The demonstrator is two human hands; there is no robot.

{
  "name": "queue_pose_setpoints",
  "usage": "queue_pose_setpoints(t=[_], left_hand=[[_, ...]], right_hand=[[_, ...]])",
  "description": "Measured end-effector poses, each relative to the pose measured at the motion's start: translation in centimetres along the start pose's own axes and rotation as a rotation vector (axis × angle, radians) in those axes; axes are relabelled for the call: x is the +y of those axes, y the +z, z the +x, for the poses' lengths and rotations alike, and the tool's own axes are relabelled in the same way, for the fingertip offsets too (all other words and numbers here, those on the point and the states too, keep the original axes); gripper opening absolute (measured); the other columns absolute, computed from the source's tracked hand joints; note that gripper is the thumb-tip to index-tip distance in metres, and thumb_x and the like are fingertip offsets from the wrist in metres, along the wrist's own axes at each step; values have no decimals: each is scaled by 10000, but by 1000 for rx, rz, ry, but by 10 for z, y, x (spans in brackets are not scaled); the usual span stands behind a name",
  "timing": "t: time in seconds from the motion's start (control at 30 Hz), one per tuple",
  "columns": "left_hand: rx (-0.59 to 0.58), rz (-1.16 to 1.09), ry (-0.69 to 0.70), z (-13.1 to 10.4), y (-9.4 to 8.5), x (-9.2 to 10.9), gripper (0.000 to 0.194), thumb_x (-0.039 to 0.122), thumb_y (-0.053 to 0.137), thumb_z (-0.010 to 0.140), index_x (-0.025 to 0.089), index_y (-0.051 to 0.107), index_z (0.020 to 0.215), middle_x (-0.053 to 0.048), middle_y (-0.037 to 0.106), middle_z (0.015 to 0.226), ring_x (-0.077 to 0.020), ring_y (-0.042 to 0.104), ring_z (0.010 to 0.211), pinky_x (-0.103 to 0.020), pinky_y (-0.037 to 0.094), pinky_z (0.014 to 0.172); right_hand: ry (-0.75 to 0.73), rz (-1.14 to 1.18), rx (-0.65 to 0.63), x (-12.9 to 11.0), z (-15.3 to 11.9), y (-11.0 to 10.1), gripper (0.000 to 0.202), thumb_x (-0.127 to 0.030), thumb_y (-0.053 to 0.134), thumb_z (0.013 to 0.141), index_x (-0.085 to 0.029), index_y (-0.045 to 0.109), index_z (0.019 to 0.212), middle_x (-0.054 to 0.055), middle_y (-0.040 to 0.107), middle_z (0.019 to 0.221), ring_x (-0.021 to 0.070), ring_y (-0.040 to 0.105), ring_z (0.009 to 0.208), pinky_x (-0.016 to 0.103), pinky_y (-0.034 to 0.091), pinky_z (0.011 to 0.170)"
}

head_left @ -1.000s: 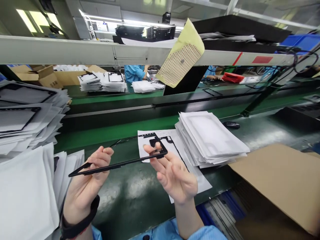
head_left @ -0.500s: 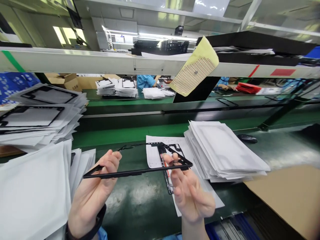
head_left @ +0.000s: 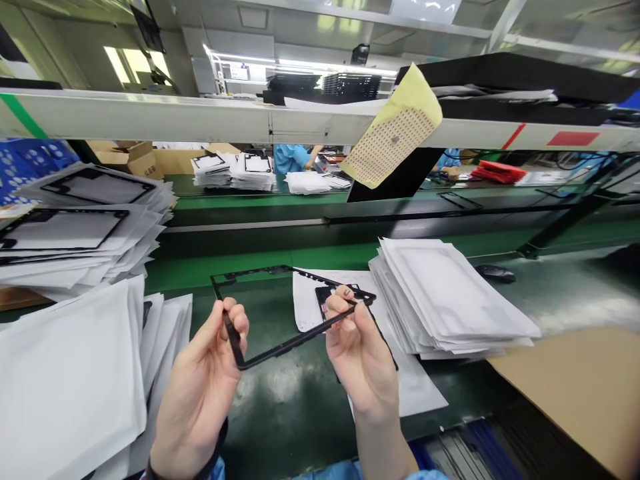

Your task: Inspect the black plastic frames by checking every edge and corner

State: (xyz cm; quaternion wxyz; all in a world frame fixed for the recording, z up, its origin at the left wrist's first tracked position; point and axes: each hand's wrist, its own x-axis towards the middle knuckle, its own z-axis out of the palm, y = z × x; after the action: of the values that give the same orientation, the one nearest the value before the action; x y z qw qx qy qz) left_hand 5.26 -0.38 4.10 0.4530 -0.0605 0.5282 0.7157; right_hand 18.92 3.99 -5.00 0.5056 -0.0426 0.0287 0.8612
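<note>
- Left hand (head_left: pixel 200 380) and right hand (head_left: pixel 363 360), both nearly closed, pinch a black frame (head_left: pixel 285 345).
- I think I'm at the holding-up step.
- Moving it needs a soft grip.

Left hand (head_left: pixel 203 380) raised, thumb (head_left: pixel 213 320) and curled fingers (head_left: pixel 240 323) closed in pinch grip. Left wrist (head_left: pixel 177 447) lower, outward of hand. Right hand (head_left: pixel 363 357) apart from left, thumb extended, fingers bent; right forearm (head_left: pixel 383 443) rising near-upright beneath.
</note>
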Motion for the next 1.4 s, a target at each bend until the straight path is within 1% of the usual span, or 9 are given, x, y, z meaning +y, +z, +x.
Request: queue_pose_setpoints(t=[0.13,0.23,0.47,0.67,1.03,1.1,1.2,1.27,1.4], left_hand=[[60,-27,27,3,-5,0,403,91,299,1007,132,650,813,-18,671,719,-82,671,563,-125,569,519],[84,-16,22,4,-6,1,440,99,305,1002,149,667,757,-8,669,675,-107,674,549,-136,539,429],[110,-44,-1,1,-4,-1,559,160,244,1024,163,695,693,-14,663,653,-61,602,440,-76,469,374],[138,-21,81,-2,-3,-3,563,124,247,1012,159,661,632,-5,630,607,-52,562,406,-65,444,359],[98,30,92,5,-9,-7,463,-5,333,938,148,673,665,-6,631,597,-49,572,438,-69,501,470],[29,101,145,4,-11,-11,351,-27,483,871,145,691,646,-9,651,591,-66,577,428,-86,497,440],[-164,248,366,0,-14,-18,222,-80,697,672,139,731,656,-39,701,634,-124,640,484,-130,527,455],[-251,304,510,-3,-15,-21,258,-108,722,615,139,749,686,-54,720,670,-152,667,523,-164,558,498],[-268,360,625,-6,-19,-24,264,-110,713,633,130,755,734,-68,727,701,-180,687,565,-217,593,562]], right_hand=[[10,48,59,2,-2,1,300,-170,861,704,-159,641,907,-52,622,789,-14,615,602,23,571,705],[48,100,71,1,-3,2,312,-188,870,697,-138,648,910,-37,650,794,-8,633,602,37,583,689],[84,164,75,-1,1,2,312,-179,875,679,-118,647,882,-39,676,770,8,664,621,53,595,662],[108,123,137,0,5,-1,383,-220,904,629,-122,630,879,-53,662,777,8,641,591,67,603,643],[45,116,46,1,-7,-1,300,-253,854,729,-161,634,912,-69,627,720,-3,626,592,28,574,663],[76,143,-3,3,-7,2,298,-266,847,740,-158,637,923,-60,635,757,-10,624,591,25,571,673],[160,147,-105,11,-7,7,247,-275,824,772,-148,661,908,-38,660,790,-8,635,606,44,576,672],[193,135,-153,15,-9,10,201,-283,792,812,-137,679,893,-28,669,760,-5,635,608,49,571,658],[243,184,-183,17,-12,8,158,-270,741,868,-135,663,846,-31,665,726,-21,618,584,17,527,609]])
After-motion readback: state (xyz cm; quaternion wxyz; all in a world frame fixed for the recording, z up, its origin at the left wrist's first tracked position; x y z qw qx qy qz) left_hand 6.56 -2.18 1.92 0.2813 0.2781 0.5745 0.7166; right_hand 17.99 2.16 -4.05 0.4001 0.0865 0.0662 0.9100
